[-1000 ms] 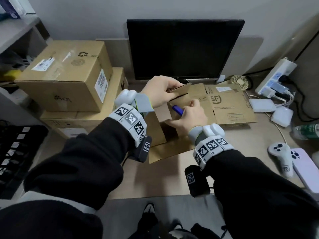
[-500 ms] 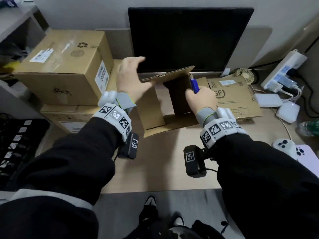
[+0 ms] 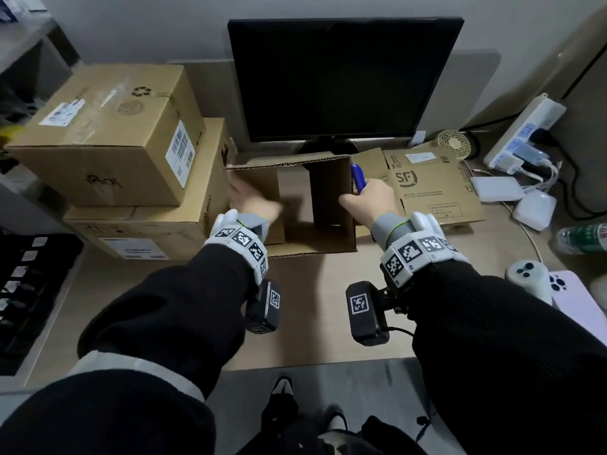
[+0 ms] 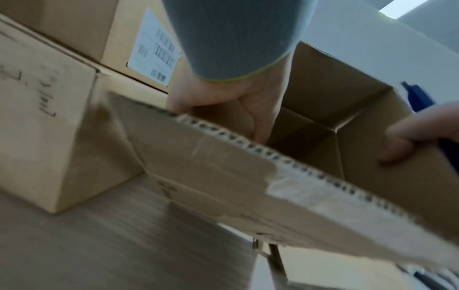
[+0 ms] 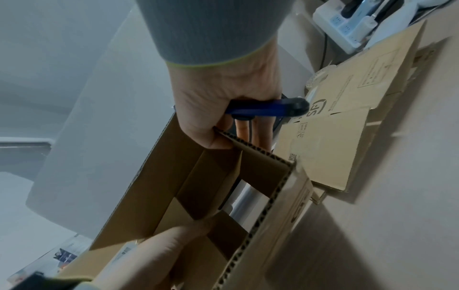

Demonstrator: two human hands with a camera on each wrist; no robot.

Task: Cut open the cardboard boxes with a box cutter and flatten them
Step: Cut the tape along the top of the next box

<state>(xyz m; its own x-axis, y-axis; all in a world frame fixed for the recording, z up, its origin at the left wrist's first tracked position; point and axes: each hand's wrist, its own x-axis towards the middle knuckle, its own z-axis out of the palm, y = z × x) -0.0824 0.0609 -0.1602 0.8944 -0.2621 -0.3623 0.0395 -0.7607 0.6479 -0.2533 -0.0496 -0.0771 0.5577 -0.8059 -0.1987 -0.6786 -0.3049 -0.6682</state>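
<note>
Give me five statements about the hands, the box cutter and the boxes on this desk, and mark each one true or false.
1. The right hand holds the blue box cutter. True.
2. The open box in front of the monitor is already flattened. False: its walls stand upright, open at the top.
3. The left hand is at the open box's left wall. True.
4. A flattened SF box lies on the desk to the right of the open box. True.
5. The two sealed boxes on the left stand side by side. False: one sits on top of the other.
</note>
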